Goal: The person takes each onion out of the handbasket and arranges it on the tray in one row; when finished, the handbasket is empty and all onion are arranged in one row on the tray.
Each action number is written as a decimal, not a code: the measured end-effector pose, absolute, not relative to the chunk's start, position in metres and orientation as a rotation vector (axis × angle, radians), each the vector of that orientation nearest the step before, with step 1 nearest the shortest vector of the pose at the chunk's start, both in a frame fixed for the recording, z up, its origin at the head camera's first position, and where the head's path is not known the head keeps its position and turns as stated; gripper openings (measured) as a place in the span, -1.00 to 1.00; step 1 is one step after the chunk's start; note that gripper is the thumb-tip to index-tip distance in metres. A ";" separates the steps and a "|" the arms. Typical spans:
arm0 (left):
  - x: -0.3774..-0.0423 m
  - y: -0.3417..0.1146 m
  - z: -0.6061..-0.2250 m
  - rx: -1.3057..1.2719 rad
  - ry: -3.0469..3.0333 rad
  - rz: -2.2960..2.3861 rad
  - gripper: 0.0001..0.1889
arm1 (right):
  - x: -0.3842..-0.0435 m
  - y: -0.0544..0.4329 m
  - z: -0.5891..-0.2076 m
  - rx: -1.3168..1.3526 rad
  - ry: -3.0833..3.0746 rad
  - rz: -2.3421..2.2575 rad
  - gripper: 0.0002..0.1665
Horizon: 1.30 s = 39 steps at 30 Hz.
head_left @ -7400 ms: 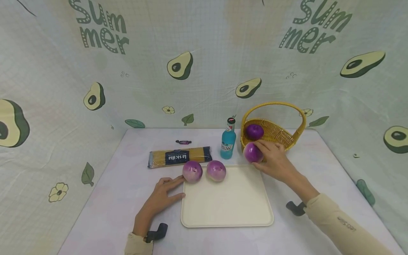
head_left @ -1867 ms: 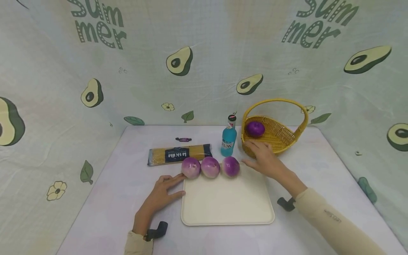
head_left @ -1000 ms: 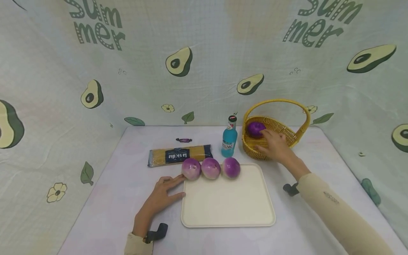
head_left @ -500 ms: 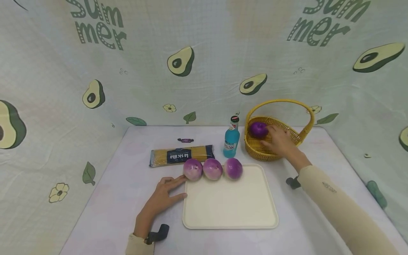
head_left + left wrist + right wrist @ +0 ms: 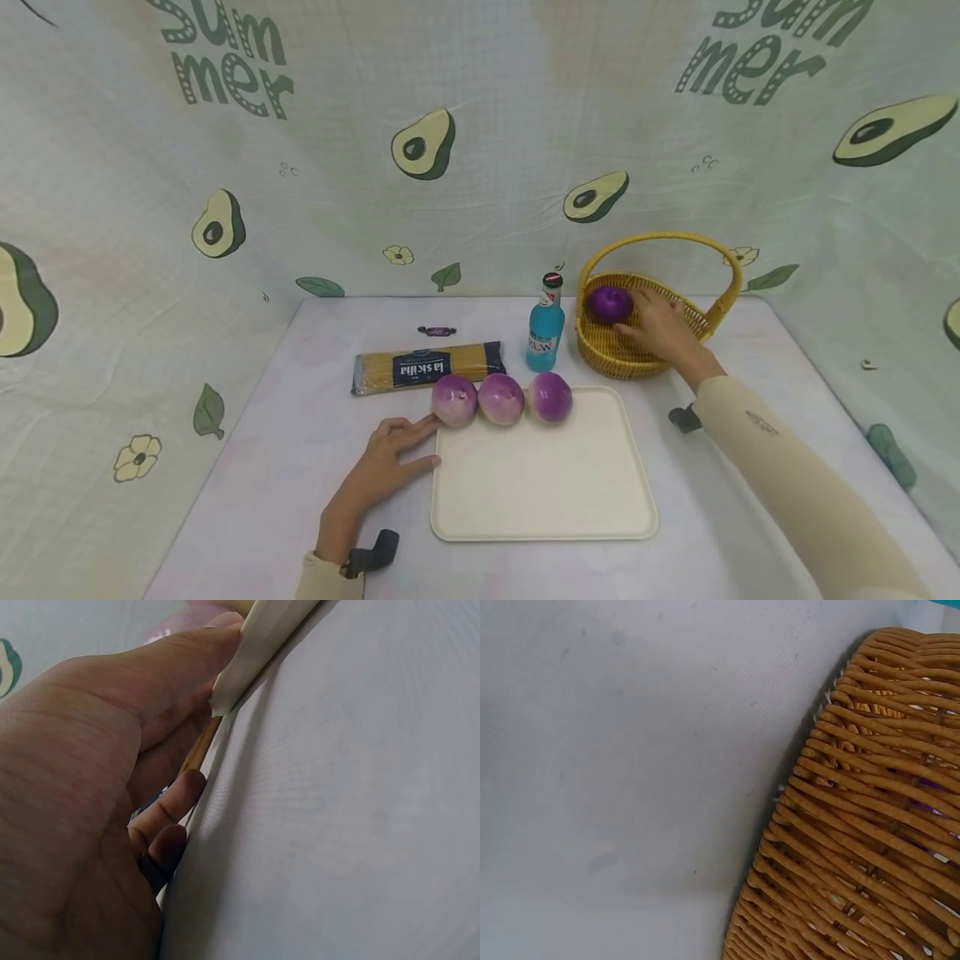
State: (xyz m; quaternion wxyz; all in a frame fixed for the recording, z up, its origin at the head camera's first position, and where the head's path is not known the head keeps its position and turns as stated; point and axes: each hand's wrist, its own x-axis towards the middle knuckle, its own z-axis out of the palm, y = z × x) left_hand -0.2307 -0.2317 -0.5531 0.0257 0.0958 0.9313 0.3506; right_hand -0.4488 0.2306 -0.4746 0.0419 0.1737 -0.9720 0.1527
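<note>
My left hand [image 5: 386,467] rests at the left edge of the cream tray [image 5: 547,492]; its thumb touches the rim, fingertips by the tray's upper left corner. Three round purple-and-white vegetables, turnip-like, line the tray's far edge: left [image 5: 453,401], middle [image 5: 500,399] and right [image 5: 551,397]. The left one is beside my left fingertips. My right hand [image 5: 663,329] reaches into the yellow wicker basket [image 5: 618,364]. Inside, its fingers are at the right side of a darker purple round vegetable [image 5: 610,304]. The right wrist view shows the basket's woven side [image 5: 870,810] but hides the fingers.
A blue bottle [image 5: 545,325] stands left of the basket, close to it. A pasta packet [image 5: 427,367] lies behind the tray, and a small wrapped candy [image 5: 437,331] lies farther back. The basket's tall handle [image 5: 660,237] arches over it. A printed cloth hangs behind the table.
The right vegetable has come from beside the basket onto the tray. My right hand has let it go and moved back into the basket, to the darker vegetable. My left hand stays put.
</note>
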 end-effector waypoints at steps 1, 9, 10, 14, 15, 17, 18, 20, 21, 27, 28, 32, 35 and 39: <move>-0.231 -0.231 -0.554 0.296 2.879 1.078 -0.37 | -0.450 0.230 -0.475 0.531 -2.974 0.479 -0.11; -0.234 -0.230 -0.553 0.283 2.876 1.035 -0.36 | -0.458 0.224 -0.479 0.509 -2.977 0.530 -0.10; -0.234 -0.230 -0.553 0.283 2.876 1.029 -0.36 | -0.460 0.224 -0.480 0.502 -2.983 0.532 -0.09; -0.233 -0.229 -0.553 0.273 2.876 1.024 -0.37 | -0.464 0.220 -0.481 0.476 -3.008 0.533 -0.05; -0.233 -0.229 -0.552 0.268 2.875 1.030 -0.37 | -0.465 0.220 -0.481 0.472 -3.012 0.534 -0.04; -0.233 -0.229 -0.552 0.261 2.874 1.034 -0.37 | -0.468 0.220 -0.482 0.464 -3.018 0.535 -0.02; -0.233 -0.229 -0.552 0.261 2.874 1.035 -0.37 | -0.469 0.220 -0.483 0.459 -3.022 0.541 -0.01; -0.233 -0.229 -0.552 0.267 2.874 1.034 -0.37 | -0.472 0.220 -0.484 0.448 -3.030 0.546 0.00; -0.233 -0.229 -0.552 0.269 2.875 1.033 -0.38 | -0.473 0.220 -0.485 0.446 -3.034 0.551 0.00; -0.233 -0.229 -0.552 0.272 2.876 1.038 -0.38 | -0.477 0.221 -0.489 0.469 -3.033 0.569 -0.02; -0.233 -0.229 -0.553 0.269 2.876 1.038 -0.37 | -0.477 0.221 -0.490 0.478 -3.024 0.572 -0.04; -0.232 -0.230 -0.553 0.255 2.872 1.053 -0.37 | -0.479 0.222 -0.492 0.499 -2.991 0.540 -0.11; -0.232 -0.230 -0.553 0.245 2.870 1.059 -0.37 | -0.479 0.222 -0.491 0.492 -2.970 0.493 -0.13; -0.233 -0.229 -0.554 0.229 2.865 1.065 -0.37 | -0.478 0.221 -0.489 0.481 -2.967 0.486 -0.05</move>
